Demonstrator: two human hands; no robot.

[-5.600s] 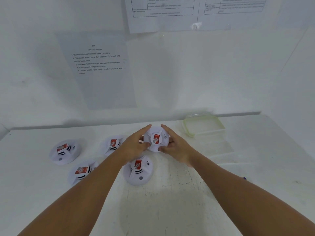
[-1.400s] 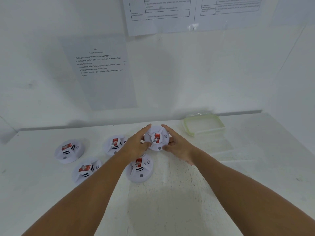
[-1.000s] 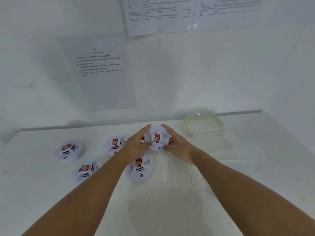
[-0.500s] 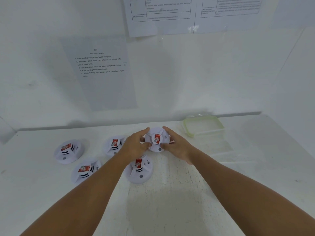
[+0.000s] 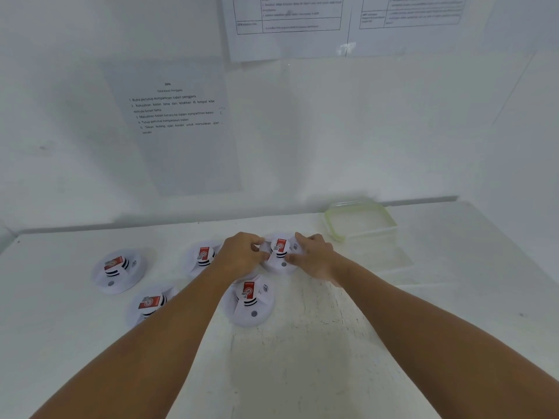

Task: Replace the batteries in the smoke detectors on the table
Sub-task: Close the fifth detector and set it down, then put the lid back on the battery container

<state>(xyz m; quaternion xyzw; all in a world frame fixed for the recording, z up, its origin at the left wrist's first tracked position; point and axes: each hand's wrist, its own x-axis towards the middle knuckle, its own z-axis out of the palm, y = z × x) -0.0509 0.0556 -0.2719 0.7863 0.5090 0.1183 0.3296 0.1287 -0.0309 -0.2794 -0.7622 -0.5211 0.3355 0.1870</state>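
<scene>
Both hands have lowered the round white plastic smoke detector (image 5: pixel 280 254) nearer the white table (image 5: pixel 317 358). The left hand (image 5: pixel 242 252) and right hand (image 5: pixel 314 255) grip its opposite edges. The clear green-rimmed plastic container (image 5: pixel 360 220) beside them looks empty.

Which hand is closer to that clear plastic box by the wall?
Right. The right hand sits just left of the clear box; the left hand lies beyond the held detector.

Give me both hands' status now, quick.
Left hand: closed, fingers curled on the smoke detector.
Right hand: closed, gripping the same smoke detector from the other side.
</scene>
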